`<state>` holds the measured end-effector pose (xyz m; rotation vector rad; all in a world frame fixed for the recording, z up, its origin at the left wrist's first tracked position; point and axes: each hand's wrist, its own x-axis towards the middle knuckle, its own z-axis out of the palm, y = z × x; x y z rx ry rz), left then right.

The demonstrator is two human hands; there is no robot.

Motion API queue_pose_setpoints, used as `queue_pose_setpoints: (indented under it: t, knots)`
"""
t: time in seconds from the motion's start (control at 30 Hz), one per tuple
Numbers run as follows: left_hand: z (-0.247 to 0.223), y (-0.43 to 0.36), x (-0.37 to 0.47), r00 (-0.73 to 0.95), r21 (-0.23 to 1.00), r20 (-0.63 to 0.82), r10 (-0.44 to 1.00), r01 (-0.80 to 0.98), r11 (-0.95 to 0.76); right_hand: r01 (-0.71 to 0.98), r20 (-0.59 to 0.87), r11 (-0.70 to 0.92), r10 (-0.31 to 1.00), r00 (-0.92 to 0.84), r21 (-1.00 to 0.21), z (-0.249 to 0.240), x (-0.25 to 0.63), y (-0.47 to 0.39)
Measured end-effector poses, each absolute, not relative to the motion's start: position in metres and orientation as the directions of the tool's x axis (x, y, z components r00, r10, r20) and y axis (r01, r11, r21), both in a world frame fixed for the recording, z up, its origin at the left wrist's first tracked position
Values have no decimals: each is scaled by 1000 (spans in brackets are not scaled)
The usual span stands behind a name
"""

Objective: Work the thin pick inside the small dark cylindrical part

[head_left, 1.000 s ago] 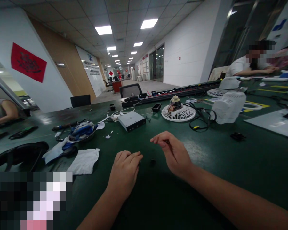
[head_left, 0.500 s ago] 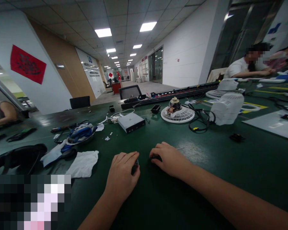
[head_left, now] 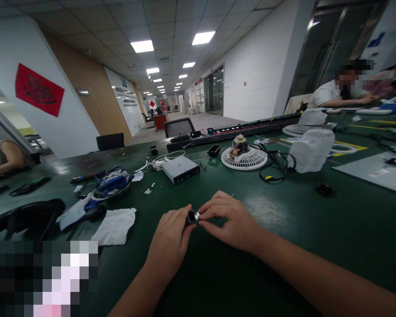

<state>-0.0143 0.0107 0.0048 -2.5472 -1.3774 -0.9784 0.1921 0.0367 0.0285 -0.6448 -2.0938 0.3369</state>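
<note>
My left hand is closed around a small dark hollow cylinder, its round open end facing right. The fingers cover most of its body. At that opening, the thumb and fingertips of my right hand pinch a small shiny silver piece, too small to name. A thin rod sticks out above my right hand; where it starts is hidden. Both hands are just above the green table, and their fingertips nearly meet.
Ahead lie a silver disc drive, a small black box and a white fan grille with a motor on it. White paper and a dish with blue cloth are on the left. A white housing stands right.
My right hand has moved left to meet the left one, bringing a small silver piece to the cylinder's end. The left hand has turned the cylinder so its opening shows.
</note>
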Motion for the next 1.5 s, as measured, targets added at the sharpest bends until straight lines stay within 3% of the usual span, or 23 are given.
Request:
queue_pose_setpoints:
  t: [0.17,0.4,0.8,1.5]
  knots:
    - [8,8,-13,428,208,579,694,746,-633,249,723,864,503,-474,-438,28,191,34]
    - [12,5,-12,509,150,595,622,690,-708,278,735,851,525,-429,-445,27,190,33]
    - [12,6,-11,557,80,592,583,679,-730,346,598,760,648,-472,-550,29,192,32]
    - [10,8,-12,576,63,578,578,675,-735,468,500,716,698,-513,-518,26,193,37]
